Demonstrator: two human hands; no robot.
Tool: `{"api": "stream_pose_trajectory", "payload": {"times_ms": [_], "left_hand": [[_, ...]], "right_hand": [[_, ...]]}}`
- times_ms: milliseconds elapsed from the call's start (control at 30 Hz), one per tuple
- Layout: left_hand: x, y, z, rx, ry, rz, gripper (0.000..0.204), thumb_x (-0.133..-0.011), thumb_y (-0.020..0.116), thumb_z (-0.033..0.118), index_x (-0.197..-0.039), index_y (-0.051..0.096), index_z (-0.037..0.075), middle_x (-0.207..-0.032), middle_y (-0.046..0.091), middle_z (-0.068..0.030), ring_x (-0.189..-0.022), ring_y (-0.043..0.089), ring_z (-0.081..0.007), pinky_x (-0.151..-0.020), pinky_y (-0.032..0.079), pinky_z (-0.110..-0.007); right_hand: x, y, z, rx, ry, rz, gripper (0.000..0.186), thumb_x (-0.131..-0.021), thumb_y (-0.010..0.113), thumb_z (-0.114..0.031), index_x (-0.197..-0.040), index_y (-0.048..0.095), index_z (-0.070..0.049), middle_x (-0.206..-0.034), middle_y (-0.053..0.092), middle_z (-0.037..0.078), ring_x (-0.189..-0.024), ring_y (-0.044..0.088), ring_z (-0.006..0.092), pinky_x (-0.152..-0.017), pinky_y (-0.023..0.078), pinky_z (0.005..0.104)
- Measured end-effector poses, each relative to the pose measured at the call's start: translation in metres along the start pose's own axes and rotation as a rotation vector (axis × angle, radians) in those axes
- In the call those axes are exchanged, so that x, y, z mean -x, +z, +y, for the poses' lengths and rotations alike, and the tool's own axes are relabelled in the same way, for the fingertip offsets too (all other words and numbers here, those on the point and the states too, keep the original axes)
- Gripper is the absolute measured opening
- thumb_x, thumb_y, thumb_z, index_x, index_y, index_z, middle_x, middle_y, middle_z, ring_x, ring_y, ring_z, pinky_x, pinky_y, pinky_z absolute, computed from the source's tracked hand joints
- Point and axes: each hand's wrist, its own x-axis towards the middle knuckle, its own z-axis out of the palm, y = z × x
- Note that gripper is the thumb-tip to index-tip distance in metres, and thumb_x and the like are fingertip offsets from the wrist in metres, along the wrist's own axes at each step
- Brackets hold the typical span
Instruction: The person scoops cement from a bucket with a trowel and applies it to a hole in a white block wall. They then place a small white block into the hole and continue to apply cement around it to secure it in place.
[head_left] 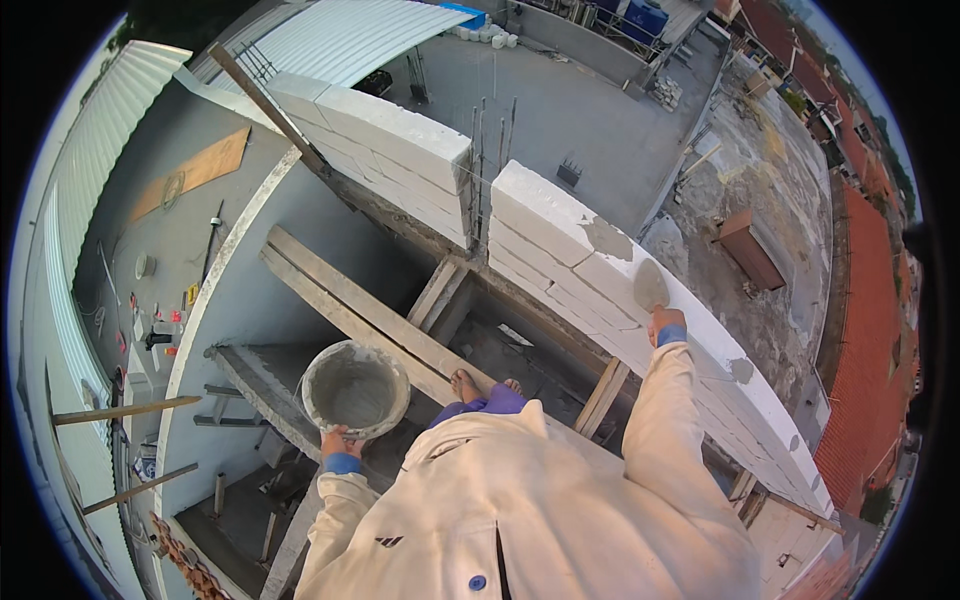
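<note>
My left hand grips a round bucket smeared with grey mortar, with some wet grey material inside. My right hand is closed on a trowel, whose grey blade is over the top edge of a white block wall. Grey mortar patches lie on that wall's top course. My bare feet stand on long wooden planks laid across an opening between the walls.
Below the planks are dark gaps and cross timbers. Another block wall section with rebar beside it continues leftward. A lower floor holds plywood and scattered tools. Beyond lie corrugated sheets, a grey slab and red roofs.
</note>
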Motion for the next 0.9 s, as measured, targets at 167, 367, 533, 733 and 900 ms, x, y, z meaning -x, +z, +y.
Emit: {"api": "stream_pose_trajectory", "payload": {"times_ms": [167,367,533,733,900], "left_hand": [[0.048,0.079,-0.013,-0.191,0.085,-0.234,0.057,-0.084,0.053,-0.004,-0.138,0.053,0.014,-0.102,0.062,-0.0052,-0.082,0.066,-0.0212,-0.069,0.064,-0.048],[0.104,0.19,-0.025,-0.757,0.212,-0.611,0.053,-0.077,0.057,0.0,-0.129,0.062,0.005,-0.095,0.065,-0.0044,-0.08,0.064,-0.0157,-0.065,0.06,-0.033],[0.151,0.254,-0.018,-0.865,0.472,-0.88,0.061,-0.075,0.058,0.0,-0.136,0.061,0.005,-0.093,0.067,-0.0032,-0.077,0.061,-0.0128,-0.066,0.054,-0.029],[0.189,0.254,0.015,-0.612,0.403,-0.851,0.071,-0.074,0.059,-0.004,-0.145,0.054,0.003,-0.1,0.068,-0.0024,-0.085,0.06,-0.011,-0.079,0.05,-0.027],[0.192,0.252,0.005,-0.499,0.773,-0.83,0.069,-0.078,0.059,0.001,-0.147,0.053,0.006,-0.094,0.062,0.0036,-0.07,0.051,-0.006,-0.062,0.043,-0.024]], "right_hand": [[0.122,0.013,0.019,0.034,-0.308,-0.665,0.035,-0.101,0.06,-0.035,-0.099,0.059,0.0,-0.077,0.065,0.009,-0.053,0.058,0.0156,-0.047,0.047,0.031],[0.235,0.115,-0.005,0.859,-0.781,-0.77,0.023,-0.093,0.064,-0.021,-0.107,0.069,-0.002,-0.089,0.073,0.014,-0.081,0.071,0.0304,-0.078,0.058,0.0402],[0.299,0.105,-0.011,1.059,-1.137,-0.447,0.03,-0.091,0.065,-0.015,-0.119,0.067,-0.004,-0.123,0.062,0.018,-0.115,0.065,0.035,-0.094,0.057,0.0441],[0.293,0.066,-0.044,1.042,-1.217,-0.288,0.035,-0.092,0.062,-0.011,-0.126,0.061,-0.003,-0.119,0.062,0.015,-0.112,0.065,0.0342,-0.089,0.058,0.0433],[0.3,0.076,-0.046,1.066,-1.34,-0.385,0.038,-0.092,0.062,-0.009,-0.128,0.059,0.0,-0.119,0.062,0.016,-0.11,0.066,0.0338,-0.091,0.057,0.0453]]}}
